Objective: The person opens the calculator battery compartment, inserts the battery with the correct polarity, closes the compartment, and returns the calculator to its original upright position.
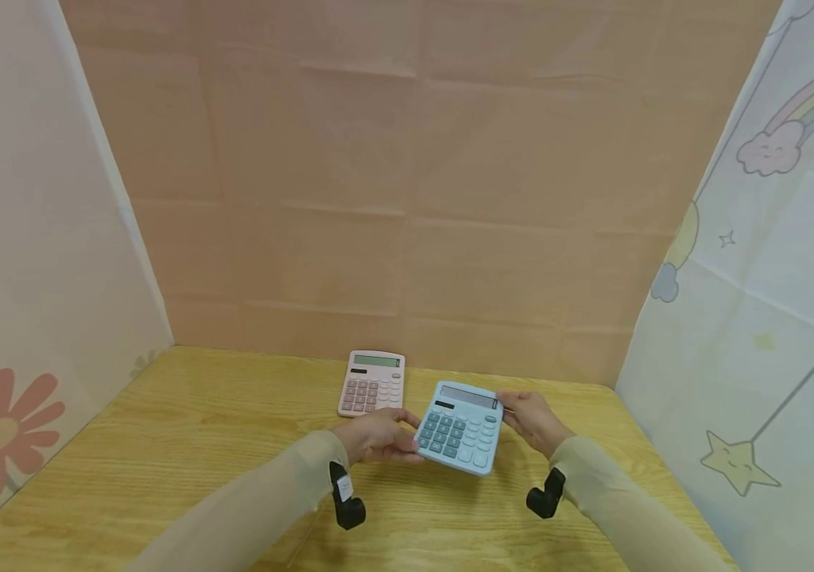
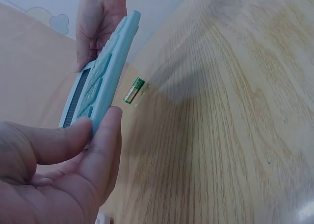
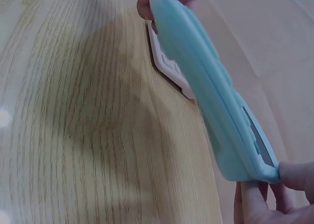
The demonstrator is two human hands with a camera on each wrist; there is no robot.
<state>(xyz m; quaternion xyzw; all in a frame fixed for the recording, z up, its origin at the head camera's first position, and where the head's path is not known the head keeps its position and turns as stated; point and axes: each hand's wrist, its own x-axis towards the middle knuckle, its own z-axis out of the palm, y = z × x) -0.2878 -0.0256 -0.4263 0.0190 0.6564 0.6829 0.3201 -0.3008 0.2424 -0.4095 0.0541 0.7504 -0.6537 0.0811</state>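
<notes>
A light blue calculator (image 1: pixel 459 427) is held tilted above the wooden table, its keys and display facing up toward the head view. My left hand (image 1: pixel 381 435) pinches its lower left edge, thumb on the key side and fingers underneath in the left wrist view. At the upper right corner, by the display, my right hand (image 1: pixel 532 419) grips it between thumb and fingers. The right wrist view shows the calculator (image 3: pixel 206 96) edge-on. Beneath it, a green battery (image 2: pixel 134 90) lies on the table in the left wrist view.
A pink calculator (image 1: pixel 373 383) lies face up on the table (image 1: pixel 221 445), just behind my left hand. An orange-brown cloth backdrop (image 1: pixel 407 199) rises at the table's back edge. Patterned cloth walls stand on the left (image 1: pixel 35 238) and right (image 1: pixel 757 318).
</notes>
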